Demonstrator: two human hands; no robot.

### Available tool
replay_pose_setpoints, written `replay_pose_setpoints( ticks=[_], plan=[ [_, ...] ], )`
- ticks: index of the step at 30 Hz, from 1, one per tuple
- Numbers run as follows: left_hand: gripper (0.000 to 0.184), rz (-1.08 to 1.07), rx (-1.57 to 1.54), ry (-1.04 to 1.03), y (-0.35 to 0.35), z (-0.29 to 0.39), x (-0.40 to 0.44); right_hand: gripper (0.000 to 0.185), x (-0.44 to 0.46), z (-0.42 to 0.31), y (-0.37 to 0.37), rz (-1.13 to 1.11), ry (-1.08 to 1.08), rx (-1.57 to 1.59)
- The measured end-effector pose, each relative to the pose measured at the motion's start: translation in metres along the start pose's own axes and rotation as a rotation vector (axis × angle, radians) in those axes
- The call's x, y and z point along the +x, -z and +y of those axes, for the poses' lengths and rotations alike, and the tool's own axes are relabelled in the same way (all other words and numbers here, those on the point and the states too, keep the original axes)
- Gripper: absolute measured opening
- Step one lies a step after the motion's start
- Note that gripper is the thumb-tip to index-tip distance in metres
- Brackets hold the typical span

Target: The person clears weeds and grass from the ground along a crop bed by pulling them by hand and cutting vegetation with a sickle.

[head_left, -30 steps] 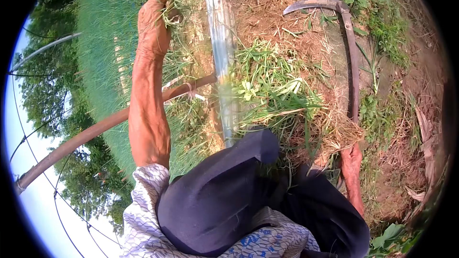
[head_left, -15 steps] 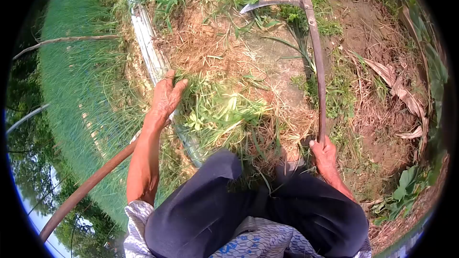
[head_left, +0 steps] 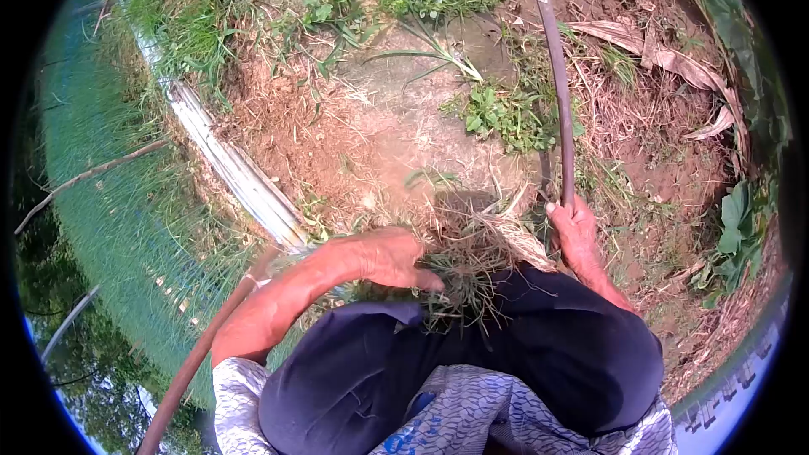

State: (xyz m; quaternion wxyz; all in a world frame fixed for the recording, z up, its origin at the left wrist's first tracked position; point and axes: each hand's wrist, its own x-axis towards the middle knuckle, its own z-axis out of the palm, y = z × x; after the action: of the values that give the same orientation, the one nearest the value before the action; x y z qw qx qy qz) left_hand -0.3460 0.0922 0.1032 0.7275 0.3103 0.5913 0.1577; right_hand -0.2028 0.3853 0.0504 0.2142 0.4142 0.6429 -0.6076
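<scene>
My right hand [head_left: 575, 232] is closed round the lower end of the wooden handle of a sickle [head_left: 556, 67], whose curved blade points left at the top of the view. My left hand [head_left: 392, 259] is in front of my knees, at the left edge of a heap of cut grass and weeds [head_left: 472, 274]. Its thumb reaches right against the grass; the other fingers are blurred, and whether they grip any stems cannot be made out.
A pale pipe-like strip [head_left: 227, 156] runs diagonally along a bed of thin green plants [head_left: 118, 211]. A brown pole [head_left: 198, 354] slants at lower left. Low weeds [head_left: 506, 114] grow ahead; dry leaves [head_left: 649, 50] lie at right.
My left hand has come down and right from beside the strip to the grass near my knees. The green pile has shifted from the ground ahead toward my legs. My right hand still holds the sickle.
</scene>
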Motion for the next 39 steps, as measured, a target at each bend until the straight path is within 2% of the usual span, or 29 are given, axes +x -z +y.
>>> replay_pose_setpoints(
  ticks=[2, 3, 4, 5, 7, 8, 10, 12, 13, 15, 17, 18, 20, 21, 23, 24, 26, 27, 28, 29, 31, 32, 34, 35, 36, 38, 39],
  plan=[
    [0.049, 0.261, 0.259, 0.138, 0.038, -0.001, 0.005, 0.022, -0.003, 0.016, 0.002, 0.048, 0.003, -0.024],
    [0.049, 0.491, 0.411, 0.161, 0.059, 0.006, 0.005, 0.022, -0.003, 0.024, 0.002, 0.089, 0.117, -0.085],
    [0.046, 0.612, 0.468, 0.106, 0.082, 0.012, 0.007, 0.021, -0.008, 0.020, 0.000, 0.086, -0.006, 0.023],
    [0.044, 0.732, 0.523, 0.051, 0.104, 0.016, 0.014, 0.021, -0.011, 0.022, -0.001, 0.099, -0.018, 0.022],
    [0.039, 0.955, 0.636, -0.237, 0.137, 0.003, 0.050, 0.020, -0.019, 0.027, 0.000, 0.110, -0.036, 0.027],
    [0.039, 0.949, 0.646, -0.238, 0.150, 0.000, 0.069, 0.020, -0.023, 0.030, 0.000, 0.122, -0.072, 0.081],
    [0.030, 0.838, 0.696, -0.081, 0.164, 0.002, 0.101, 0.019, -0.030, 0.042, -0.001, 0.135, -0.118, 0.150],
    [0.027, 0.764, 0.794, -0.006, 0.163, 0.006, 0.121, 0.018, -0.035, 0.061, 0.002, 0.172, -0.015, 0.166],
    [0.025, 0.702, 0.886, 0.071, 0.163, 0.008, 0.127, 0.017, -0.038, 0.070, 0.005, 0.185, -0.054, 0.176],
    [0.024, 0.514, 0.745, -0.080, 0.152, -0.003, 0.134, 0.017, -0.043, 0.084, 0.009, 0.229, -0.054, 0.180],
    [0.026, 0.113, 0.534, -0.195, 0.128, 0.007, 0.108, 0.019, -0.038, 0.105, 0.012, 0.291, -0.039, 0.104],
    [0.026, 0.123, 0.531, -0.169, 0.123, 0.005, 0.096, 0.019, -0.036, 0.120, 0.014, 0.265, -0.030, 0.112],
    [0.026, 0.468, 0.602, -0.133, 0.120, 0.005, 0.076, 0.020, -0.038, 0.103, 0.014, 0.284, 0.021, 0.169],
    [0.026, 0.765, 0.608, -0.127, 0.131, -0.010, 0.072, 0.020, -0.036, 0.090, 0.011, 0.271, 0.031, 0.172],
    [0.025, 1.072, 1.011, 0.034, 0.174, -0.043, 0.061, 0.021, -0.033, 0.062, 0.005, 0.228, -0.008, 0.151],
    [0.025, 1.231, 1.029, 0.037, 0.191, -0.065, 0.057, 0.021, -0.033, 0.042, 0.001, 0.218, 0.003, 0.147],
    [0.029, 1.332, 1.092, 0.172, 0.205, -0.078, 0.028, 0.022, -0.029, 0.011, -0.010, 0.178, -0.170, 0.192],
    [0.033, 1.413, 1.010, 0.195, 0.207, -0.091, 0.021, 0.022, -0.026, 0.014, -0.011, 0.176, -0.169, 0.193],
    [0.037, 1.493, 0.927, 0.219, 0.207, -0.098, 0.013, 0.021, -0.020, 0.018, -0.011, 0.157, -0.078, 0.153],
    [0.037, 1.492, 0.931, 0.223, 0.206, -0.105, 0.005, 0.021, -0.016, 0.023, -0.013, 0.140, 0.012, 0.115],
    [0.041, 1.497, 0.880, 0.364, 0.201, -0.113, -0.010, 0.020, -0.011, 0.022, -0.014, 0.119, -0.012, 0.111],
    [0.041, 1.499, 0.876, 0.365, 0.202, -0.115, -0.017, 0.020, -0.010, 0.019, -0.016, 0.099, -0.037, 0.100],
    [0.034, 1.387, 0.576, 0.497, 0.207, -0.121, -0.030, 0.020, -0.005, 0.018, -0.022, 0.098, -0.028, 0.087],
    [0.025, 1.395, 0.700, 0.534, 0.214, -0.130, -0.029, 0.020, -0.003, 0.017, -0.025, 0.100, -0.022, 0.078],
    [0.025, 1.401, 0.692, 0.530, 0.220, -0.137, -0.030, 0.020, -0.001, 0.014, -0.028, 0.104, -0.019, 0.070],
    [0.020, 1.248, 0.511, 0.535, 0.228, -0.143, -0.033, 0.022, 0.005, 0.001, -0.036, 0.073, -0.060, 0.087],
    [0.016, 1.354, 0.567, 0.381, 0.230, -0.163, -0.033, 0.018, 0.007, -0.009, -0.040, 0.042, -0.037, 0.102]
  ],
)
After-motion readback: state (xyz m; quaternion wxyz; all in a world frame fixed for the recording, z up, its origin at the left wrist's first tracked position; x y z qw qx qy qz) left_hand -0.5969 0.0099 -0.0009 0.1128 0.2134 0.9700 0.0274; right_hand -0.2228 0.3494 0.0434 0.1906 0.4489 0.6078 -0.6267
